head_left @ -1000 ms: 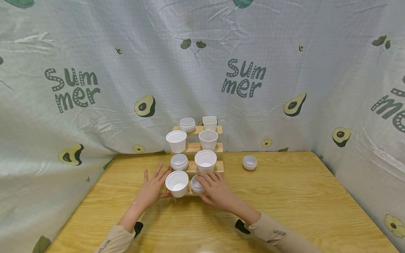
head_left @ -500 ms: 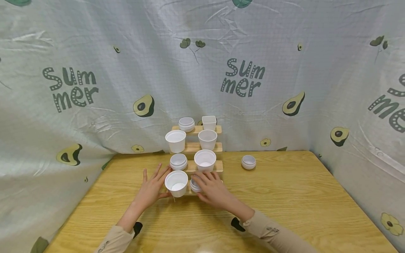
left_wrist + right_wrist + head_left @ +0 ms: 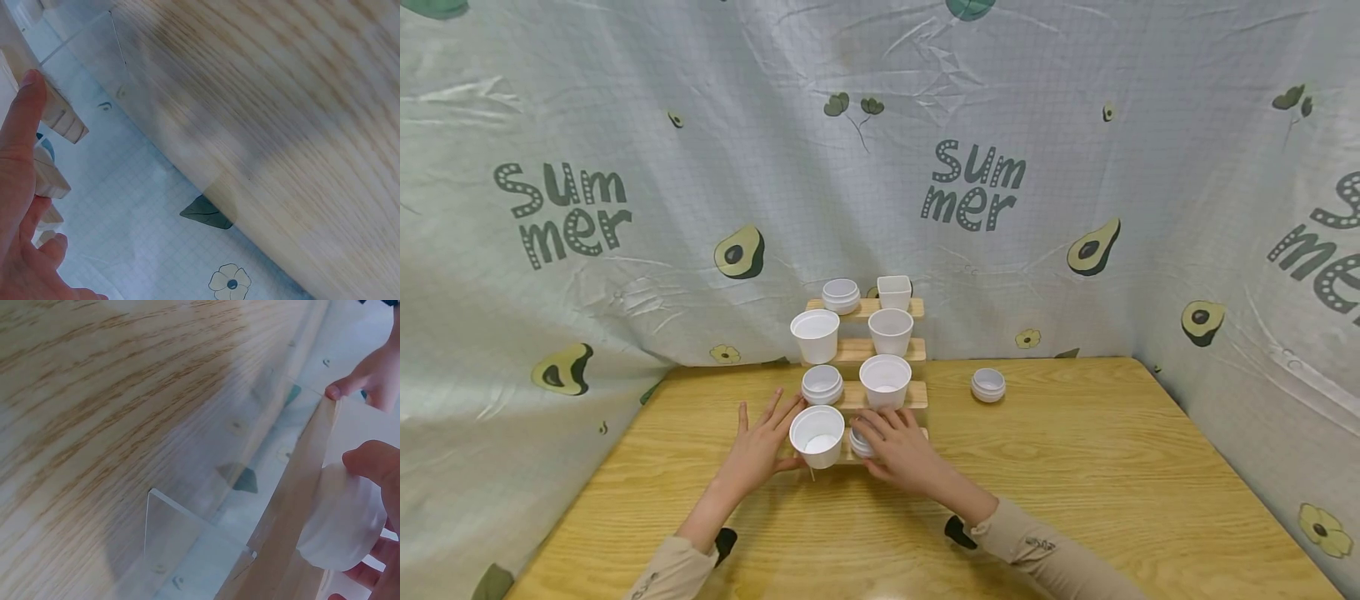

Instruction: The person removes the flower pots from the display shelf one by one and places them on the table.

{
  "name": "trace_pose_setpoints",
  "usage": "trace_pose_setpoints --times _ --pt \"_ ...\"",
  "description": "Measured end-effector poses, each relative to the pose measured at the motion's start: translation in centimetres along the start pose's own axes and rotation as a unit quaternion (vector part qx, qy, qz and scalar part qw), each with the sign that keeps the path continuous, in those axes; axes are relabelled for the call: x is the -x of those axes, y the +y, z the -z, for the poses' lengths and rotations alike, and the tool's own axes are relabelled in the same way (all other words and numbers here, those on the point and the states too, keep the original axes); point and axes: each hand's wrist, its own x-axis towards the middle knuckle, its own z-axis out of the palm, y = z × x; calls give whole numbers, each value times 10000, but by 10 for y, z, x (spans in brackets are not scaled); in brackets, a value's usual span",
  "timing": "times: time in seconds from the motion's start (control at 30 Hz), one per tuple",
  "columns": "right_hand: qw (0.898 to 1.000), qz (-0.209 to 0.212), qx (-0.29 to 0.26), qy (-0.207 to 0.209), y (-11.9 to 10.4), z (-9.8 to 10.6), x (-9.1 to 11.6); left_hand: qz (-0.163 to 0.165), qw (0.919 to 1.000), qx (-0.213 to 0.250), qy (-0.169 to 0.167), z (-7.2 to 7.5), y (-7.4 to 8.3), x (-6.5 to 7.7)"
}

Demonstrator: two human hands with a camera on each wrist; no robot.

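Yellow wood-grain tabletop (image 3: 1075,483) fills the lower part of my head view; beige sleeves (image 3: 1045,542) enter at the bottom, cut off by the frame. Nearest item of interest: a small jar (image 3: 861,447), white, low and round, on the front step of a wooden tiered stand (image 3: 853,350). Right hand (image 3: 901,450) has it clamped between thumb and fingers, which hide most of its mouth from me. Right wrist view gives its pale, rounded wall; the far side is behind the fingers. Left hand (image 3: 763,437) has fingers spread apart, thumb touching the stand's left front corner, gripping nothing. Just left of the jar is a white tub (image 3: 817,454). Next step back: a ribbed jar (image 3: 822,392) and a tapered cup (image 3: 886,383). I count four more containers (image 3: 891,333) on the two rear steps. Well apart to the right, a loose jar (image 3: 988,387) sits on the table. Behind, an avocado-print cloth (image 3: 820,167); its rightmost lettering is cut off.
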Motion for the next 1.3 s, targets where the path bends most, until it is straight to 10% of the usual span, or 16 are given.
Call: trace_pose_setpoints --times 0.33,1.3 --pt "9998 42 196 2 -2 -3 -1 412 9964 -195 -718 10 7 -4" --pt "9995 3 297 121 -9 -1 5 335 9968 -168 -707 12 4 2"
